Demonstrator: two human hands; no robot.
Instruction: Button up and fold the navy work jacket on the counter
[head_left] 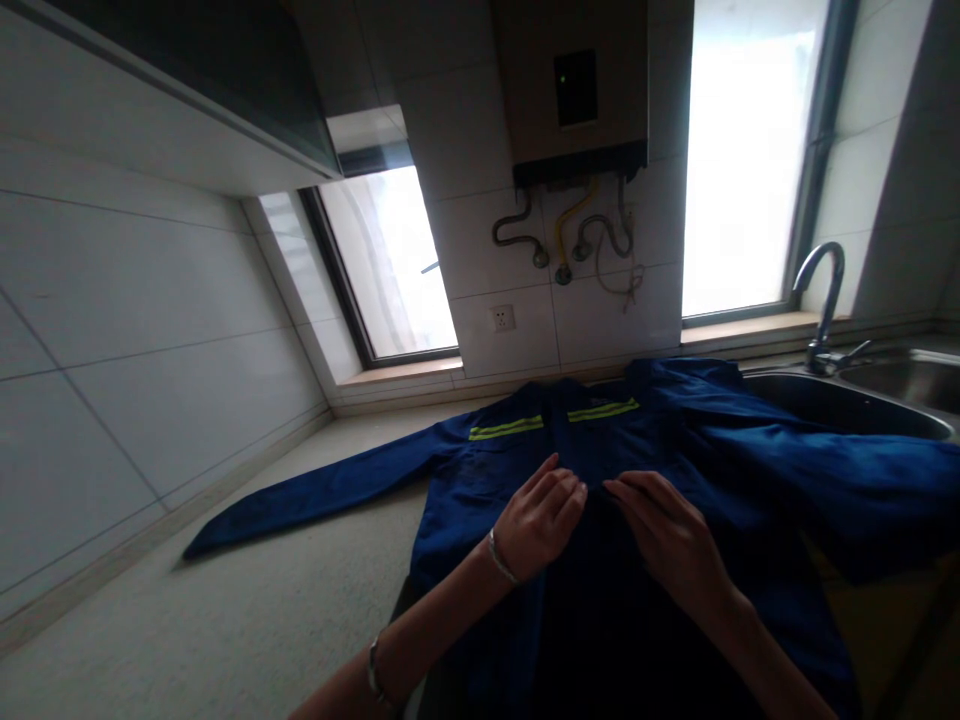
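Observation:
A dark blue work jacket [461, 505] with yellow-green stripes across the chest lies spread on the countertop, its lower part hanging toward me. One sleeve stretches out to the left; the other reaches right, past the sink's front. Over the middle of the jacket's front, my left hand [541, 518] has its fingers curled closed on the cloth. Close beside it, my right hand [664, 525] pinches the jacket's front with thumb and fingers together. A small gap separates the two hands. The exact bit of cloth between the fingertips is too dark to make out.
The pale countertop [300, 600] runs along the left tiled wall. At right are a metal sink [900, 400] and a curved faucet [825, 300]. A water heater [574, 90] with pipes hangs on the back wall between two windows. A cabinet [187, 90] overhangs the upper left.

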